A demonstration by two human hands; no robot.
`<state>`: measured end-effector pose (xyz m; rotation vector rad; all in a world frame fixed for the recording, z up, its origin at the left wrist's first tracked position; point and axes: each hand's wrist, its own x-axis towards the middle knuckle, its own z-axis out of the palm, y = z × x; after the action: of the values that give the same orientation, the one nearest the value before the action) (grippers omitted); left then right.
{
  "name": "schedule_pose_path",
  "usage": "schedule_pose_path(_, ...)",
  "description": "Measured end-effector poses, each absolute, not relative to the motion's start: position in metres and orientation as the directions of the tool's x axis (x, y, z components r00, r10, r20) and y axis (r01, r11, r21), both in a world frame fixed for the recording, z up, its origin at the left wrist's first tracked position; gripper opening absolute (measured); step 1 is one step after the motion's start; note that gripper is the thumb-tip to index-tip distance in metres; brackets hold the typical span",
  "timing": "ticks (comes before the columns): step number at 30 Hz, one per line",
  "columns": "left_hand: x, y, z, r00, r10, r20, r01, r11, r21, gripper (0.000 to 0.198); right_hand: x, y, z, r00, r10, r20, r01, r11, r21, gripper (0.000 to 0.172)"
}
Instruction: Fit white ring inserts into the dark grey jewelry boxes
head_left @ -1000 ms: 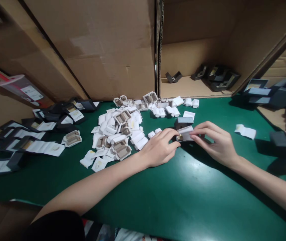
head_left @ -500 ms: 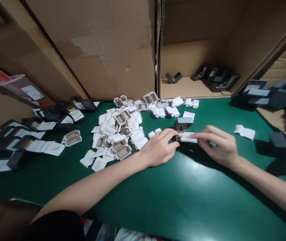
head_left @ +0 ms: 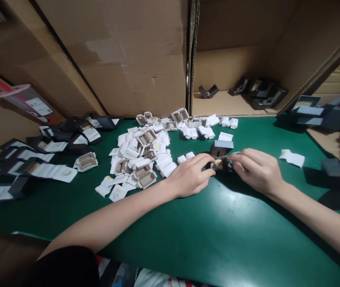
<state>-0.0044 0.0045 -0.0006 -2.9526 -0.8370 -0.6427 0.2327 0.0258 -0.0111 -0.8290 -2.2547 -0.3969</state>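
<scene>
A small dark grey hinged box (head_left: 221,153) stands open on the green table (head_left: 212,239), its lid up at the back. My left hand (head_left: 191,175) curls beside it with thumb and fingers pinching its left edge. My right hand (head_left: 256,169) closes on its right side, fingertips pressed into the open base where a pale insert shows. A heap of white inserts (head_left: 141,159) lies just left of my left hand.
More white inserts (head_left: 206,129) lie at the back. Dark open boxes with white cards (head_left: 32,163) spread at the left. Dark boxes (head_left: 334,115) pile at the right, others (head_left: 256,91) inside a cardboard carton. A loose white piece (head_left: 292,157) lies right. Cardboard walls stand behind.
The white insert my right hand held over the box has gone down into its base. Both hands stay at the box; the view shifted slightly.
</scene>
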Motion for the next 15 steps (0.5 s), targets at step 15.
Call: schedule_pose_path(15, -0.0043, 0.0045, 0.0025, 0.788, 0.502, 0.357, 0.494, -0.861, 0.119, 0.020, 0.2331, 0.0309, -0.0129, -0.271, 0.806, 0.526, 0.668, 0.551, -0.501, 0.025)
